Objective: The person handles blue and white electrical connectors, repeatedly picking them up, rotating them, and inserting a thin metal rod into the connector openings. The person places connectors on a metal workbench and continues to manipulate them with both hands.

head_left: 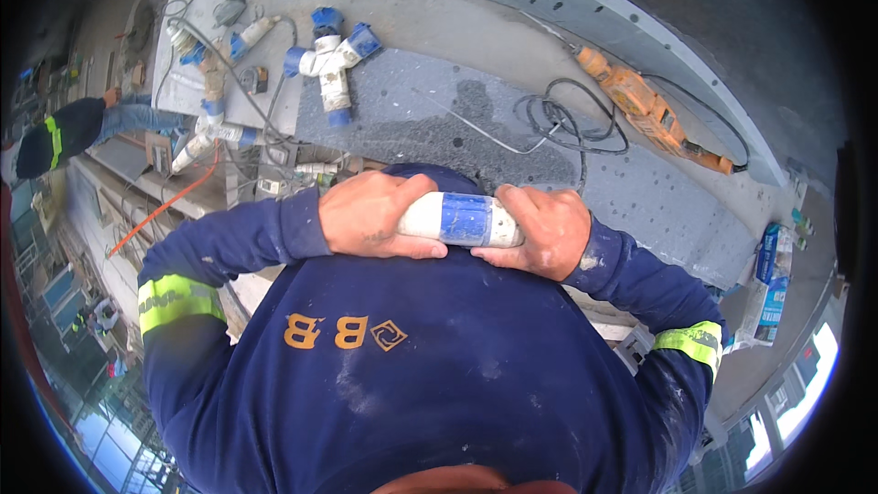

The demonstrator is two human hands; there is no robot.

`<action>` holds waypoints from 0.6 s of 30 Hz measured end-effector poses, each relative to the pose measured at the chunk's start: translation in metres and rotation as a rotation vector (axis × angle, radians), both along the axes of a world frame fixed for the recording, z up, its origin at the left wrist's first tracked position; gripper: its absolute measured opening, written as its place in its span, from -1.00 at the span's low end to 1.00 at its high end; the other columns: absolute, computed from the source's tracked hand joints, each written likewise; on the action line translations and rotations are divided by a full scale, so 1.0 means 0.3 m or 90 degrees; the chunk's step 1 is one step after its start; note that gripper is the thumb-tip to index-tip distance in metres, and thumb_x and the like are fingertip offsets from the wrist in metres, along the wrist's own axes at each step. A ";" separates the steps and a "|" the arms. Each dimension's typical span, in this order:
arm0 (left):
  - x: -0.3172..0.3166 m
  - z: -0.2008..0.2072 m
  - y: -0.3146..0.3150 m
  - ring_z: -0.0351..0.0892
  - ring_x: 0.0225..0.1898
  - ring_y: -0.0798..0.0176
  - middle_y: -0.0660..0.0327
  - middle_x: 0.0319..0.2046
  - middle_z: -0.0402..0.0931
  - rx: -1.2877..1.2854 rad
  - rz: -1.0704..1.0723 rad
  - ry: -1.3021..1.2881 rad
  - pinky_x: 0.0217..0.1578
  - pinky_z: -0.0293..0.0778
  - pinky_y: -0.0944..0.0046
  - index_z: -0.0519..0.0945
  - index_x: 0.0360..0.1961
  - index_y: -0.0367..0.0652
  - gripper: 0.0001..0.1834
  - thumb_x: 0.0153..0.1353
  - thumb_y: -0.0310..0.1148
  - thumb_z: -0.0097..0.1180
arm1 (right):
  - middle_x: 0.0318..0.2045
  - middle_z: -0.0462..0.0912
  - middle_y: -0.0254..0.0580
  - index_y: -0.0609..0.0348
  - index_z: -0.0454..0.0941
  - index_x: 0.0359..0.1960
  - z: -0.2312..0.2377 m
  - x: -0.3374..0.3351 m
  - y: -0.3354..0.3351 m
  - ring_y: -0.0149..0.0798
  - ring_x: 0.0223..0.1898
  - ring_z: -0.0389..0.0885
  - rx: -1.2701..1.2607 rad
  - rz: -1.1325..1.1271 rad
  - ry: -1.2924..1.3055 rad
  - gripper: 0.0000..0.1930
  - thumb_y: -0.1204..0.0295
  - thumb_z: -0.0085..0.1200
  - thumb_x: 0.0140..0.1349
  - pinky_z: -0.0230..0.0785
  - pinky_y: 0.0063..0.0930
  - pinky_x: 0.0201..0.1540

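On my feed, the white-and-blue connector [465, 220] spans the gap between both hands. The left hand [370, 216] grips its left end, the right hand [549, 230] its right end.

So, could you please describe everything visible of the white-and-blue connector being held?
The connector is a thick, rounded cylinder, apparently plastic: scuffed white, with a broad blue band around its middle. It is held crosswise in front of the blue shirt. Left fingers grip one end, right fingers the other, partly hiding both ends.
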State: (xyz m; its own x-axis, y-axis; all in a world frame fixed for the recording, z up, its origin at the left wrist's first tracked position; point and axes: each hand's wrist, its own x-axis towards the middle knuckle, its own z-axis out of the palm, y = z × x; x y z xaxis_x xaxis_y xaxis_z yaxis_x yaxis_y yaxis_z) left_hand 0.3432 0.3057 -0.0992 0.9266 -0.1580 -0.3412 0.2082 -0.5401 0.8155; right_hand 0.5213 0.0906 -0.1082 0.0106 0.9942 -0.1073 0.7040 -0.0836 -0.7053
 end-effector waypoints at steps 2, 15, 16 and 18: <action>0.018 -0.025 -0.007 0.70 -0.28 -0.14 -0.10 -0.31 0.65 -0.075 0.018 0.033 -0.28 0.59 0.03 0.45 0.03 -0.26 -0.28 0.10 0.11 0.36 | -0.50 0.58 -0.07 0.22 0.44 -0.10 0.036 0.042 0.029 -0.04 -0.55 0.64 0.008 0.033 -0.055 -0.41 -0.03 0.29 0.09 0.47 -0.19 -0.53; 0.176 -0.181 -0.071 0.57 -0.31 0.33 0.10 -0.09 0.54 -0.504 0.171 0.231 -0.31 0.55 0.33 0.27 0.35 -0.29 -0.26 0.35 0.01 0.12 | -0.01 0.57 0.17 0.49 0.24 0.21 -0.566 0.617 -0.615 0.01 0.01 0.58 0.188 -1.274 -0.193 -0.07 0.02 0.43 0.02 0.35 -0.21 0.19; 0.187 -0.185 -0.072 0.56 -0.33 0.36 0.11 -0.10 0.54 -0.527 0.178 0.243 -0.33 0.53 0.36 0.27 0.35 -0.29 -0.25 0.34 0.01 0.13 | 0.02 0.56 0.21 0.49 0.20 0.24 -0.657 0.688 -0.692 0.11 0.07 0.56 0.028 -1.291 -0.290 0.02 -0.01 0.48 -0.07 0.34 -0.16 0.23; 0.199 -0.193 -0.067 0.54 -0.36 0.39 0.11 -0.12 0.53 -0.538 0.176 0.254 -0.36 0.52 0.38 0.27 0.35 -0.29 -0.24 0.33 0.02 0.14 | 0.05 0.55 0.25 0.45 0.19 0.25 -0.808 0.809 -0.783 0.17 0.10 0.54 0.047 -1.302 -0.307 0.07 -0.01 0.52 -0.15 0.35 -0.13 0.23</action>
